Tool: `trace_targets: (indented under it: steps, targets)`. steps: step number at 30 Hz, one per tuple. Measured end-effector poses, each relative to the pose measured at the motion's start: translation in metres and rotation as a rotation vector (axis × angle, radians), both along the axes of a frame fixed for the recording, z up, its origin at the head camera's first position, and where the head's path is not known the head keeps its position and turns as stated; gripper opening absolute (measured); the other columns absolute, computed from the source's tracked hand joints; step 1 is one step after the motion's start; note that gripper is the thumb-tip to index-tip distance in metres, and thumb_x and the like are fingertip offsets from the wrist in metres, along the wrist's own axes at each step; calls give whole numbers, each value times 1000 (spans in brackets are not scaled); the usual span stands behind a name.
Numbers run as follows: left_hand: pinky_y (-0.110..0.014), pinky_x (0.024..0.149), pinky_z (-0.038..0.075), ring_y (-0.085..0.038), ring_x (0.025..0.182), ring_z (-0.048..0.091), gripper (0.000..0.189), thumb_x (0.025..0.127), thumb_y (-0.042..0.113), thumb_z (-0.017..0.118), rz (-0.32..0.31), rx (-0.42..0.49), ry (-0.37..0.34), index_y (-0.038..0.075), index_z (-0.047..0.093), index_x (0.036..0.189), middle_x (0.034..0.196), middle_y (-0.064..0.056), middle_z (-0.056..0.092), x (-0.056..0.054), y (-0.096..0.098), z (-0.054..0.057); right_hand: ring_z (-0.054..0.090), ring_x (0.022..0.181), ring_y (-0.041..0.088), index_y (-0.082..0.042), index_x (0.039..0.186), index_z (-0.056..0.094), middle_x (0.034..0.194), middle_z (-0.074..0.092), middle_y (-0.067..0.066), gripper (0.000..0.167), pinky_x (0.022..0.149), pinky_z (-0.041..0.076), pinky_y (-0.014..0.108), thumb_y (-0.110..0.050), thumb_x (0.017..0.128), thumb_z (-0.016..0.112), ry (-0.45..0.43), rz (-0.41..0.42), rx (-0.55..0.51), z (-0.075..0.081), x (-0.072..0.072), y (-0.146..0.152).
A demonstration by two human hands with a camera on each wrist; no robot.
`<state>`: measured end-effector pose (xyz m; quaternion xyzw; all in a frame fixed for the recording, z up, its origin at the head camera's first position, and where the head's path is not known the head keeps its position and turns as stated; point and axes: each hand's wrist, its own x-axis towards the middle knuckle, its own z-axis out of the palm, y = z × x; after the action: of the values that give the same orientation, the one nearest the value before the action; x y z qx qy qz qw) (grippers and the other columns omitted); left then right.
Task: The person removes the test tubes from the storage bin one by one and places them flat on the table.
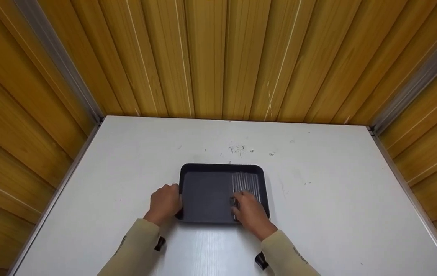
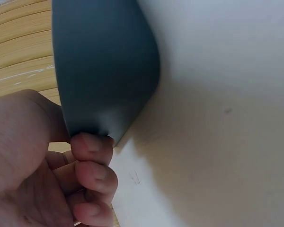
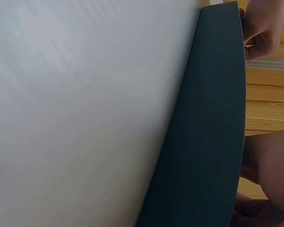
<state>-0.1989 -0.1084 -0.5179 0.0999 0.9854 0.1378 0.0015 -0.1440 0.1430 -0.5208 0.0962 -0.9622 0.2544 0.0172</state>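
A dark grey rectangular tray (image 1: 207, 195) with rounded corners and raised walls lies on the white table. My left hand (image 1: 165, 204) grips its left wall; in the left wrist view, curled fingertips (image 2: 92, 147) press the outer side while the thumb goes behind the rim. Inside the tray's right part, thin glossy dark sticks (image 1: 247, 181) lie side by side, running front to back. Over their left edge, my right hand (image 1: 252, 214) curls its fingers and thumb round a dark stick at the row's end. From the right wrist, the tray wall hides the fingertips.
The white table (image 1: 329, 214) surrounds the tray, with small dark scuffs (image 1: 236, 149) behind it. Yellow wood-look panels (image 1: 218, 61) wall the table at the back and both sides, with metal posts in the corners.
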Motion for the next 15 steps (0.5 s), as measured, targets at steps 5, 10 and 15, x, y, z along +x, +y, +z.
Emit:
trace_targets:
  steps: [5,10,15]
  targets:
    - [-42,51,48,-29,60,63,13,87,11,62,-8,-4,21,1,63,78,70,-15,64,0,1,-2,60,89,20,-9,105,70,95,60,5,23,74,52,37,-10,82,74,26,0,35,-3,-1,-2]
    - [-41,52,48,-28,61,62,13,87,12,63,8,-1,-3,1,63,80,72,-15,65,0,-1,-2,62,91,25,-9,107,69,99,62,10,25,75,53,41,-11,83,74,-9,-2,25,-2,-2,-6]
    - [-41,52,47,-27,61,62,14,88,13,63,5,5,-16,1,64,81,73,-15,64,0,-3,-1,64,93,29,-7,108,68,103,64,15,26,76,53,43,-10,83,74,-30,-12,18,-1,-2,-9]
